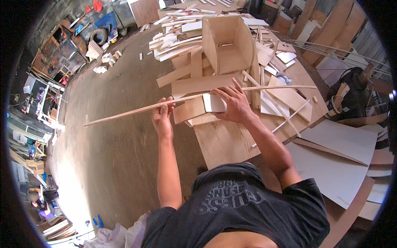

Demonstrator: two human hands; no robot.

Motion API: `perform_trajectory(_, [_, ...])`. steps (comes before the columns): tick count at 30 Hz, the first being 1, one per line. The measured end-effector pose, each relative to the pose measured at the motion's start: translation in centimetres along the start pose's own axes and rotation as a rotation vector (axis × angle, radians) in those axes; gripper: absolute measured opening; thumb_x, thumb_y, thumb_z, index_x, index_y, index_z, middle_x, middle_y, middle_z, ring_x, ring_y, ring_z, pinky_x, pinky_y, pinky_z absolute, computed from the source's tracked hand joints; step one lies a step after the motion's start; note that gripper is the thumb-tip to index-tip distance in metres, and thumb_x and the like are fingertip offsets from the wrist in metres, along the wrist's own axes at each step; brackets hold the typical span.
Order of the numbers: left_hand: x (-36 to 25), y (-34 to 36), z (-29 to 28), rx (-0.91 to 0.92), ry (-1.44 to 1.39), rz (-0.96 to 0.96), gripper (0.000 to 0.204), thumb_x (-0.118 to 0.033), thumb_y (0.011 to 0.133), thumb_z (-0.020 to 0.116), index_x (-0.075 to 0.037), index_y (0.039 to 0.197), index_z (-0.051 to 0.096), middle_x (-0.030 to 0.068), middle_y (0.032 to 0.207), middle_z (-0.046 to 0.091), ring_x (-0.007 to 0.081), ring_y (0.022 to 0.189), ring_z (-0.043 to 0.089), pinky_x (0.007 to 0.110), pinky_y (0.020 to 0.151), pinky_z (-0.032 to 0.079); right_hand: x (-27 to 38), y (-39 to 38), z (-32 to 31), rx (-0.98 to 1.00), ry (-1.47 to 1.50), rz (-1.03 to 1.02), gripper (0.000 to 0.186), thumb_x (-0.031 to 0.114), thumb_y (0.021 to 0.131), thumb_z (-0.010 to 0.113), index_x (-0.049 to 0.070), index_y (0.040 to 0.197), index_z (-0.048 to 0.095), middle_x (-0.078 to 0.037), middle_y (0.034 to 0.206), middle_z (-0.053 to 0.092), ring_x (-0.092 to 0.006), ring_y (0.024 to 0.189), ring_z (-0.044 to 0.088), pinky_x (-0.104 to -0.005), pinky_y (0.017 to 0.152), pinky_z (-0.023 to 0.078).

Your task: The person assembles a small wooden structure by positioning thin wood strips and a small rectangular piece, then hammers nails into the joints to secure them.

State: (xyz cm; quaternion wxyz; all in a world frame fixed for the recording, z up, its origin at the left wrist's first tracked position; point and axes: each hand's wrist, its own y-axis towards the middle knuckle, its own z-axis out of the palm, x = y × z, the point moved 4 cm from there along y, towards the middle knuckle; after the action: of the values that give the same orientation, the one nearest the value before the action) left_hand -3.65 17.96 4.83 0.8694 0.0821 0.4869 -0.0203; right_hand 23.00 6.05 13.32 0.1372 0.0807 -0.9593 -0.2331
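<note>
My left hand (164, 115) grips a long, thin plywood strip (124, 113) from below, left of centre. My right hand (233, 101) holds the same strip farther right, fingers over it and beside a short wooden block (189, 110) with a white face, which lies just under the strip. The strip runs across the view, its ends reaching well beyond both hands. A plywood board (219, 144) lies beneath, with a flat wooden piece (198, 82) just behind the strip.
An open plywood box (227, 45) stands at the back among stacked offcuts (178, 37) and loose strips. Large pale sheets (322, 173) lie at right, beside a bucket (335, 105). Floor (115, 165) stretches left toward clutter, a tyre (98, 36) and wood scraps along the wall.
</note>
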Motion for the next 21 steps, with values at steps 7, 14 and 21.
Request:
perform_trajectory(7, [-3.1,-1.8,0.7,0.296,0.075,0.106,0.073,-0.039,0.090,0.086,-0.004,0.146,0.056,0.0132,0.134,0.071,0.0240,0.128,0.065,0.039,0.116,0.046,1.4,1.0,-4.7,0.045,0.133,0.067,0.074,0.034,0.065,0.090,0.013,0.133,0.071,-0.009,0.132,0.071,-0.0273,0.134,0.060,-0.0524,0.132,0.026])
perform_trajectory(14, [0.2,-5.3,0.9,0.410,0.106,-0.082,0.094,-0.032,0.073,0.098,-0.005,0.151,0.053,0.0109,0.142,0.063,0.0246,0.135,0.059,0.041,0.119,0.044,0.4,-0.7,-3.8,0.134,0.160,0.112,0.077,0.036,0.065,0.090,0.011,0.135,0.070,-0.008,0.134,0.071,-0.0264,0.134,0.060,-0.0498,0.130,0.028])
perform_trajectory(21, [2.5,-6.6,0.9,0.380,0.251,-0.198,0.078,-0.019,0.076,0.097,-0.002,0.143,0.061,0.0071,0.134,0.066,0.0185,0.124,0.063,0.036,0.107,0.053,-1.6,-2.9,-1.5,0.231,0.149,0.183,0.079,0.034,0.064,0.089,0.011,0.137,0.068,-0.012,0.134,0.070,-0.0305,0.132,0.060,-0.0477,0.127,0.035])
